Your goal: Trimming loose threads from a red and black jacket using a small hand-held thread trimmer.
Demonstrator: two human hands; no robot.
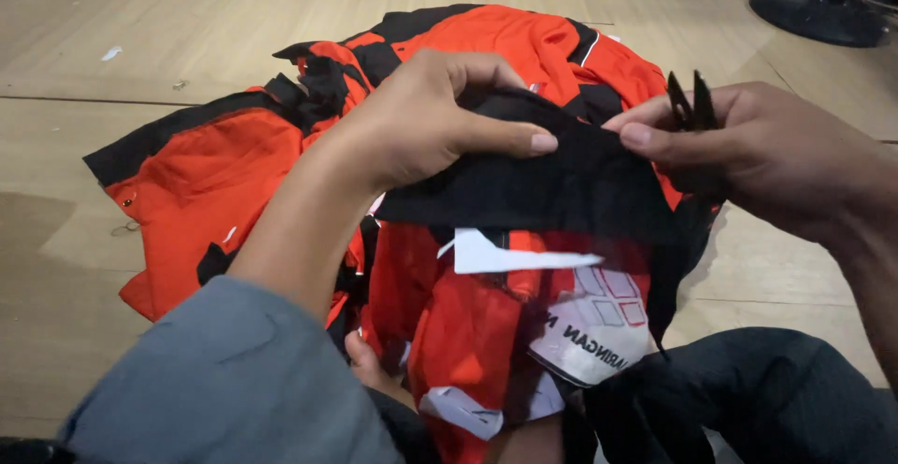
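An orange and black garment [215,179] lies bunched on the floor and across my lap. My left hand [426,118] pinches a black fabric panel [524,193] of it between thumb and fingers. My right hand [748,146] grips the same black panel at its right end, thumb close to my left thumb. Small black scissors or clippers [690,101] stick up from my right hand. Below the panel hang white patches [505,256] and a white printed label [594,338] on orange cloth.
The floor [140,15] is light wooden boards with a few small scraps. A dark round stand base [814,13] sits at the top right. My knees in dark trousers [767,398] and a grey sleeve [234,380] fill the bottom edge.
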